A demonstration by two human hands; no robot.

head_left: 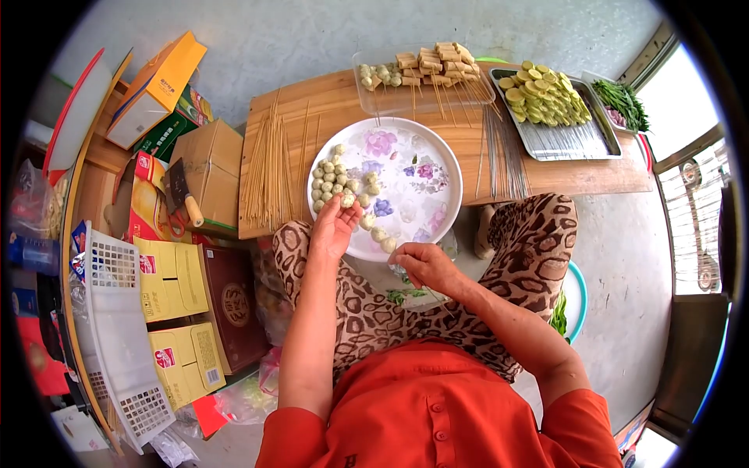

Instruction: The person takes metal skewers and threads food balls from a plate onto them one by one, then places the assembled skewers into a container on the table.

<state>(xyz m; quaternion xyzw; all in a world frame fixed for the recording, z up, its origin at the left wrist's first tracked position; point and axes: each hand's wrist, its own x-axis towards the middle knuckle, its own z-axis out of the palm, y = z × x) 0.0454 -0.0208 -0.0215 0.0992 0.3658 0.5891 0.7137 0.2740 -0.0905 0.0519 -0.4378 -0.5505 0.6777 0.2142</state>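
Observation:
A round white tray (406, 204) with a flower pattern lies on the wooden table in front of me. Pale balls (328, 178) are gathered on its left side, and a line of larger ones (378, 233) runs toward its near rim. Over the tray's left part, my left hand (336, 226) holds a pale ball (347, 200) at its fingertips. My right hand (425, 265) is closed by the near rim, close to the end ball of the line. A thin stick seems to pass through the line; what my right fingers pinch is too small to make out.
Bamboo sticks (269, 168) lie left of the tray, metal skewers (503, 156) right of it. Behind stand a clear tray (425, 97) of skewered pieces and a metal tray (546, 147) of green slices. A knife (179, 187) and boxes (172, 281) are at the left.

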